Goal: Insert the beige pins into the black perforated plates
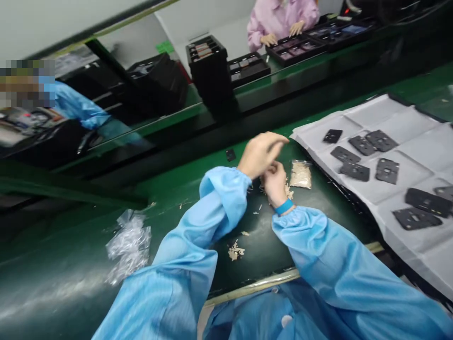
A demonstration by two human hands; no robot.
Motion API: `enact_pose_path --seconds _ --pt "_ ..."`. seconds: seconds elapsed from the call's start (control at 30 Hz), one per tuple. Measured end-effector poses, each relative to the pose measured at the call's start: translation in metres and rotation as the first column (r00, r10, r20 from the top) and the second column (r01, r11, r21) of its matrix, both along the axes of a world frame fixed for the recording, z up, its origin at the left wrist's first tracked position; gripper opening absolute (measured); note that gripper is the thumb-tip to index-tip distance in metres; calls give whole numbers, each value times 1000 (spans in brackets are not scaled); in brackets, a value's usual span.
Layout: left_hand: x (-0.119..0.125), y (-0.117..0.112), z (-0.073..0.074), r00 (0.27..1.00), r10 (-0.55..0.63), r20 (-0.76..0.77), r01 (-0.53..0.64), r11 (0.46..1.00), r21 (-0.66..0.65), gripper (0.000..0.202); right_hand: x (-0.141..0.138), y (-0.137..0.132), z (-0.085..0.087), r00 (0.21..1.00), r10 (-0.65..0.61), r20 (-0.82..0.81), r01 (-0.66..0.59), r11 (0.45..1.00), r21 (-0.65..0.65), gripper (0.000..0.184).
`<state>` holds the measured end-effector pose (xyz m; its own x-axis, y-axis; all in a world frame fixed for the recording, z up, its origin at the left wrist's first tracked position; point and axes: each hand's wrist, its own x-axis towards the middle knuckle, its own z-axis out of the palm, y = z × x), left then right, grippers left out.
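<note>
Pale scraps (235, 251) lay loose on the green tabletop (264, 257) by the left hand (262, 153) and right hand (275, 183), both grips curled (any hold hidden); a brushing sleeve (226, 198) could have scattered them toward the black plates (356, 171).

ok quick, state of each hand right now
left hand: closed, fingers curled, nothing visible in it
right hand: closed, fingers curled, cannot tell if holding anything

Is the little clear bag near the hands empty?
Not empty: the clear bag holds pale beige flakes, seen through its plastic.
</note>
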<state>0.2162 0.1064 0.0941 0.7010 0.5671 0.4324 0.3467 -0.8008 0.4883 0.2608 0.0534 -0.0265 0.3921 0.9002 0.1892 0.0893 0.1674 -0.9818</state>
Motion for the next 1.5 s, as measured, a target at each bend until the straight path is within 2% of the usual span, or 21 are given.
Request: enact_pose_path --seconds 0.03,0.1,0.17,0.23,0.3,0.37,0.43,0.53,0.6,0.67,0.77,0.9,1.07,1.2,1.27,1.4,1.5 --pt "-21 18 -4 990 141 8 -141 990 -33 28 4 1 -2 997 -40 -60 39 999 -25 43" --pt "-59 45 -15 929 364 -60 -369 921 -126 27 9 1 -3 973 -136 -188 119 988 -99 33" --pt "-88 54 -30 882 450 -140 -471 852 -227 26 10 -1 0 948 -186 -260 156 979 -131 33" --pt "-109 43 -46 894 425 -143 -448 830 -331 24 7 -6 5 935 -185 -302 149 979 -139 35" --pt "-125 17 -60 930 361 -74 -349 799 -489 24 -1 -11 11 935 -142 -324 99 985 -144 36" --pt "-139 -16 -70 933 354 60 -221 698 -681 30 -12 -20 17 941 -59 -334 8 988 -151 38" --pt "-152 -48 -77 881 447 159 -151 581 -800 35 -25 -30 21 939 69 -336 -129 979 -160 41" --pt "-173 -84 -83 798 563 214 -109 484 -868 36 -45 -47 25 898 316 -306 -381 907 -181 42" --pt "-185 -98 -88 768 598 230 -81 446 -891 36 -55 -56 26 870 400 -287 -464 861 -206 42" --pt "-194 -105 -92 741 630 233 -54 402 -914 35 -61 -63 26 866 434 -250 -485 850 -204 43" --pt "-202 -106 -97 699 683 214 -49 344 -938 34 -62 -65 24 897 403 -184 -432 886 -168 36" --pt "-204 -105 -98 668 709 228 -35 335 -941 29 -58 -66 22 907 383 -174 -416 878 -237 19" --pt "-200 -109 -93 661 705 259 14 334 -943 29 -62 -69 27 926 366 -95 -376 868 -325 19" --pt "-197 -113 -91 679 697 230 -21 332 -943 28 -66 -72 30 928 371 -31 -361 876 -321 18" --pt "-196 -115 -92 682 696 225 -70 369 -927 26 -67 -73 29 927 374 8 -353 883 -309 18" --pt "-196 -118 -92 687 694 217 -224 486 -845 28 -68 -76 26 926 370 77 -331 892 -309 15" --pt "-198 -119 -92 698 684 214 -282 537 -795 29 -68 -77 26 918 384 100 -338 889 -310 14"
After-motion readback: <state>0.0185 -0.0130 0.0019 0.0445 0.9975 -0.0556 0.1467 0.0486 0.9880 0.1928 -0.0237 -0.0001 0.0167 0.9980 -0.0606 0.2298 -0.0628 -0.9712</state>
